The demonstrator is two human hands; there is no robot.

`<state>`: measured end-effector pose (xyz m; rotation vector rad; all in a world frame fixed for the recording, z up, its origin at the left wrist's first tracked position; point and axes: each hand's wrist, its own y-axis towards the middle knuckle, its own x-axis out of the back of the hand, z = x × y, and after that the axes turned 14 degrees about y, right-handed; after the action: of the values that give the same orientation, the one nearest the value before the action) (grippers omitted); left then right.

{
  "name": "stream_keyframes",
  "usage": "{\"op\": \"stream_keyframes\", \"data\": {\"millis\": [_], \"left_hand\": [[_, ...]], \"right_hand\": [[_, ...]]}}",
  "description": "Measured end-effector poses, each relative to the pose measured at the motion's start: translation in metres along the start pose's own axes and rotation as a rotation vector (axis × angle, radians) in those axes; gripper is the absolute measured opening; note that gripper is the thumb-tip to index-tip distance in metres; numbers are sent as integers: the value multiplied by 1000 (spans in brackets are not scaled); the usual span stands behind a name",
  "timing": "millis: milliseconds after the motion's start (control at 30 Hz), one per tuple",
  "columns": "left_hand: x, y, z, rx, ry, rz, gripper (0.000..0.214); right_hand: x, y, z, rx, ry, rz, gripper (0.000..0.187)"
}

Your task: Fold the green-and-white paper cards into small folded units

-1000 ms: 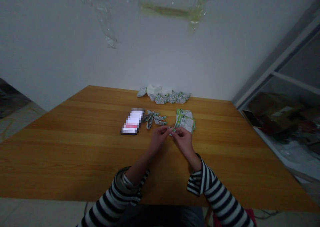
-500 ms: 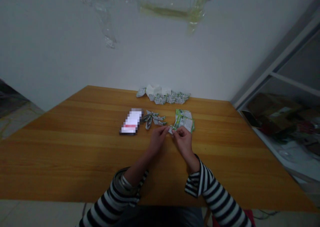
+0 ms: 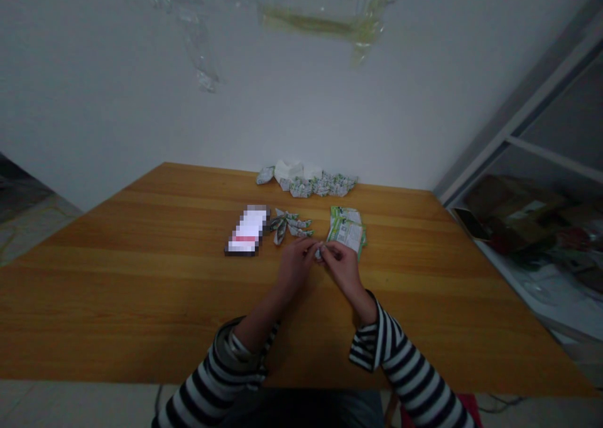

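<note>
Between the fingertips of both hands is a small folded piece of printed paper (image 3: 318, 252), mostly hidden by the fingers. My left hand (image 3: 295, 263) pinches it from the left, and my right hand (image 3: 343, 264) pinches it from the right. Just beyond my right hand lies a stack of green and white printed paper sheets (image 3: 347, 227). Several narrow folded paper pieces (image 3: 296, 224) are spread on the table past my left hand.
A phone (image 3: 248, 230) with a lit, blurred screen lies left of the folded pieces. Folded and crumpled papers (image 3: 306, 180) line the wooden table's (image 3: 141, 277) back edge against the wall. A shelf (image 3: 527, 227) with boxes stands at the right.
My right hand has shifted slightly left, bringing the fingertips of both hands closer together. Less of the small paper piece shows now.
</note>
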<state>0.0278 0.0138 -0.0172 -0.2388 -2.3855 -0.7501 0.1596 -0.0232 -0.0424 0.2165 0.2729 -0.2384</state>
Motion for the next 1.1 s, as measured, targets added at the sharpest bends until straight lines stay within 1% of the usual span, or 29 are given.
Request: {"op": "stream_keyframes", "data": {"millis": [133,200,267,433,600,667,733,800,833,933,1000,1033,1100], "left_hand": [[0,0,-3,59,-128,-24,22],[0,1,-4,109,-197,-49,20],[-1,2,-3,166,-253,-69,19],[-3,2,2,287,-384,-62,23],[-6,2,4,369,-575,-53,28],[-5,3,4,389,-603,-78,28],[-4,3,4,404,-582,-113,28],[-3,2,3,383,-514,-140,26],[-2,2,2,344,-457,-143,23],[1,-1,-2,148,-230,-140,17],[3,-2,-4,41,-100,-125,18],[4,-3,-4,14,-58,-119,18],[4,-3,-5,-4,-7,-112,19]], "right_hand": [[-1,-1,-1,69,-71,-26,26],[-1,0,-2,104,-121,-25,24],[-1,0,0,118,-122,-18,23],[-3,1,8,94,9,-4,18],[-5,1,4,27,191,-92,19],[-4,1,2,14,251,-125,21],[-3,2,2,30,267,-124,20],[-2,2,6,55,218,-79,22],[-1,2,10,73,165,-44,24],[1,1,20,163,-73,48,29],[2,2,24,235,-183,50,21],[3,2,26,261,-202,33,16],[4,2,26,273,-189,-1,15]]}}
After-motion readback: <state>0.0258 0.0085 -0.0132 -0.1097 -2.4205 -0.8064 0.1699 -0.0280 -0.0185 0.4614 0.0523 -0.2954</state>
